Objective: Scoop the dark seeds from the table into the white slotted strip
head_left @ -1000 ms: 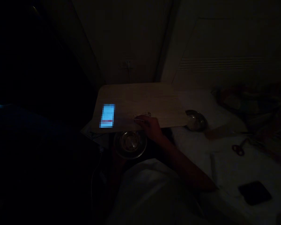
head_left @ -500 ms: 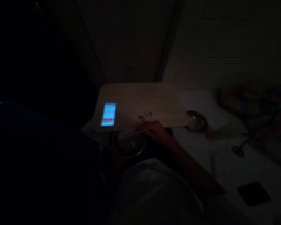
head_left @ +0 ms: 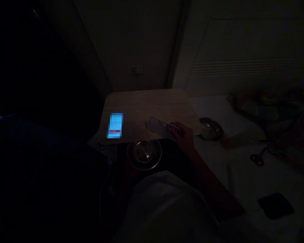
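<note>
My right hand (head_left: 185, 137) is closed on the right end of a flat, pale, card-like piece (head_left: 159, 127) with a row of dark marks along its edge. The piece is held low over the small wooden table (head_left: 142, 101), near its front edge. It covers most of the spot where dark crumbs lie. Just below that edge, my left hand (head_left: 132, 171) grips the side of a shiny metal bowl (head_left: 145, 155). Deep shadow hides most of its fingers.
A phone with a lit, blurred screen (head_left: 115, 125) lies on the table's left side. On the white surface to the right are a second metal bowl (head_left: 211, 129), scissors (head_left: 257, 159), a dark square thing (head_left: 276, 206) and patterned cloth (head_left: 268, 106). A wall socket (head_left: 136, 69) holds a plugged cable.
My right hand has moved right, carrying the pale piece from above the bowl onto the table over the crumbs. The bowl sits slightly further right in view.
</note>
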Tool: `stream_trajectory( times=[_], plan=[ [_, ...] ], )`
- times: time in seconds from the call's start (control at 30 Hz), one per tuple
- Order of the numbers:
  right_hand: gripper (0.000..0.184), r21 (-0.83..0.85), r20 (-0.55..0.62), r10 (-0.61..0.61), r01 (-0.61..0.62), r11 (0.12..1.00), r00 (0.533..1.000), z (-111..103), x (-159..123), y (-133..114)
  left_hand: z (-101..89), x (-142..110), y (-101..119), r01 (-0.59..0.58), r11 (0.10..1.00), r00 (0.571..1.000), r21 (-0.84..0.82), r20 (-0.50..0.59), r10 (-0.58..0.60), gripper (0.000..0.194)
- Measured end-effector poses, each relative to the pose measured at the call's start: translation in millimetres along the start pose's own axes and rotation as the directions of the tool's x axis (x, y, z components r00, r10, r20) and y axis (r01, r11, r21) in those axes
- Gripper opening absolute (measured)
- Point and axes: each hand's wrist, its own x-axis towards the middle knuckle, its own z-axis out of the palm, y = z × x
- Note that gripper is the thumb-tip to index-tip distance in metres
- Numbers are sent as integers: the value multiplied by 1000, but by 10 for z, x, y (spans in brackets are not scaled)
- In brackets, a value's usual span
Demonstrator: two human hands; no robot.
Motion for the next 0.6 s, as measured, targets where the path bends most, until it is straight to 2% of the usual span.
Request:
stream_trajectory(
  times=[0.1,0.37,0.6],
  plan=[
    [21,-29,38,-45,46,999,998,49,-3,-43,0,24,-29,7,1000,1000,8,-11,-7,56],
    [22,-112,147,-163,180,977,976,68,36,-180,7,-11,-62,-82,996,996,42,-44,84,45],
    [23,-96,218,-154,179,979,964,61,65,-270,124,-52,15,-128,989,992,68,-1,128,43]
  ],
)
